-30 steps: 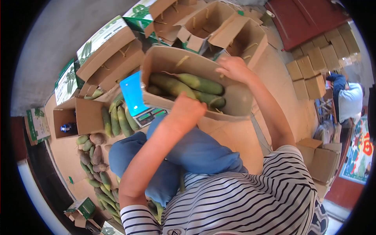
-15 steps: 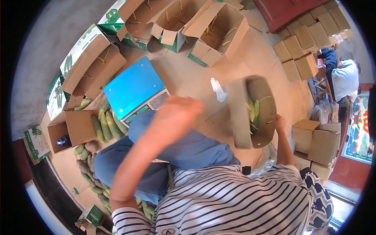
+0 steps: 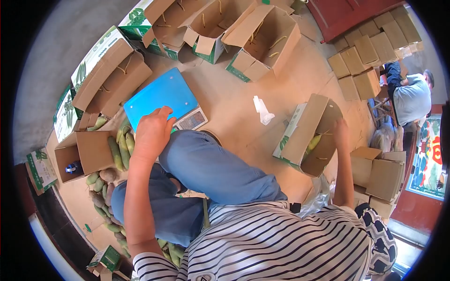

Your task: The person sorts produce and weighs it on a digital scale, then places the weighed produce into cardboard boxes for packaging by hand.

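Note:
My left hand (image 3: 152, 133) is over the near edge of the blue-topped scale (image 3: 161, 96). Its fingers are partly apart, and I see nothing in them. On my right, an open cardboard box (image 3: 300, 133) with a green and white printed side stands on the floor, tilted in view. Inside it lie long green vegetables (image 3: 312, 144), partly hidden by the box wall. My right hand (image 3: 341, 133) is at the far right rim of this box, blurred, so its fingers do not show clearly.
Several open cartons (image 3: 262, 40) with rope handles stand along the back and left. Long green vegetables (image 3: 123, 152) lie beside the scale, with a heap (image 3: 101, 192) by my knee. White paper (image 3: 262, 110) lies on the floor. A person (image 3: 412, 96) sits near stacked boxes (image 3: 361, 54).
My left hand has moved left from in front of my knee to the scale. The box has come to rest on the floor, turned more sideways, and my right hand has moved up along its rim.

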A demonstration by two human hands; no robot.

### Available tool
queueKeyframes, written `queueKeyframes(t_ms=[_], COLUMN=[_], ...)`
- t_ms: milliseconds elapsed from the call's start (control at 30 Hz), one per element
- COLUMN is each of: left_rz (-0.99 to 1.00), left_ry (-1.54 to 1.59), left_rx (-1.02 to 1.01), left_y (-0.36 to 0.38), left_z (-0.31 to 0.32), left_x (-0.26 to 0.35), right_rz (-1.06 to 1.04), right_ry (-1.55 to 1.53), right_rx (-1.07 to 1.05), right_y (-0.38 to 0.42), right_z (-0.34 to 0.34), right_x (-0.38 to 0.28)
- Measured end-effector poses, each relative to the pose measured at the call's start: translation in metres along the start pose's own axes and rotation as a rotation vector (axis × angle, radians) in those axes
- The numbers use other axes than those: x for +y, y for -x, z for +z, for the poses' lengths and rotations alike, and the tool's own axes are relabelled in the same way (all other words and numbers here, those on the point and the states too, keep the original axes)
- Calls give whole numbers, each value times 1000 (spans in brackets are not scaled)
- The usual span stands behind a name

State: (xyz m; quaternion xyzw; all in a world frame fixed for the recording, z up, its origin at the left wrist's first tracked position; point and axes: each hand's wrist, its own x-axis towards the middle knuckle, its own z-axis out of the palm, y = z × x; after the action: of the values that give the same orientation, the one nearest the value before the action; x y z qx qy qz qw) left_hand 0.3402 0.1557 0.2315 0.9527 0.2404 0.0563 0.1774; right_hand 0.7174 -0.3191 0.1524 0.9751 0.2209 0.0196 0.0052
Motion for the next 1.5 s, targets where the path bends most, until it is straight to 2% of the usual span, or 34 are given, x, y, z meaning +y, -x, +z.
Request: queueKeyframes(t_ms=[33,67,100,167,233,300,367,400,500,600,767,867,967,1033,1100,1167,1300,1400,1500], left_rz=[15,30,40,58,41,26,31,33,58,80,81,72,56,40,36,7,-83,-126,-138], left_ry=[-24,-50,-82,-155,-179,-213,-228,-234,-254,-274,-287,-296,-278,-269,-269,-248,-246,-239,-213], left_rx=[12,25,15,-7,-13,-25,-16,-11,5,10,7,5,0,9,32,24,-20,47,274], left_y=[-1,-2,-2,-1,0,3,6,6,9,9,9,12,15,19,19,21,29,34,34], left_z=[0,1,3,10,6,5,7,8,5,1,1,1,-1,-6,-10,-12,-17,-22,-36], left_x=[0,0,-2,-7,-5,-5,-7,-8,-9,-5,-5,-7,-8,-11,-13,-15,-22,-32,-41], right_rz=[-156,-148,-307,-524,-566,-637,-545,-500,-533,-661,-797,-781,-896,-940,-940,-888,-1025,-1059,-1041], right_ry=[-120,-92,-226,-212,-138,-162,-67,-19,126,-9,-74,-254,-585,-305,-42,88,-36,-179,-320], right_rx=[90,31,85,83,29,180,144,125,-184,-180,-262,-434,-482,-341,-102,-120,-199,-216,-221], right_y=[-15,-38,-49,-78,-94,-117,-127,-130,-132,-112,-28,3,3,-11,-34,-56,-67,-55,-37], right_z=[-18,0,-4,19,22,47,69,72,68,49,43,32,10,4,31,38,41,12,-29], right_x=[-50,-67,-110,-170,-236,-269,-284,-290,-294,-304,-324,-330,-304,-274,-236,-216,-227,-255,-276])
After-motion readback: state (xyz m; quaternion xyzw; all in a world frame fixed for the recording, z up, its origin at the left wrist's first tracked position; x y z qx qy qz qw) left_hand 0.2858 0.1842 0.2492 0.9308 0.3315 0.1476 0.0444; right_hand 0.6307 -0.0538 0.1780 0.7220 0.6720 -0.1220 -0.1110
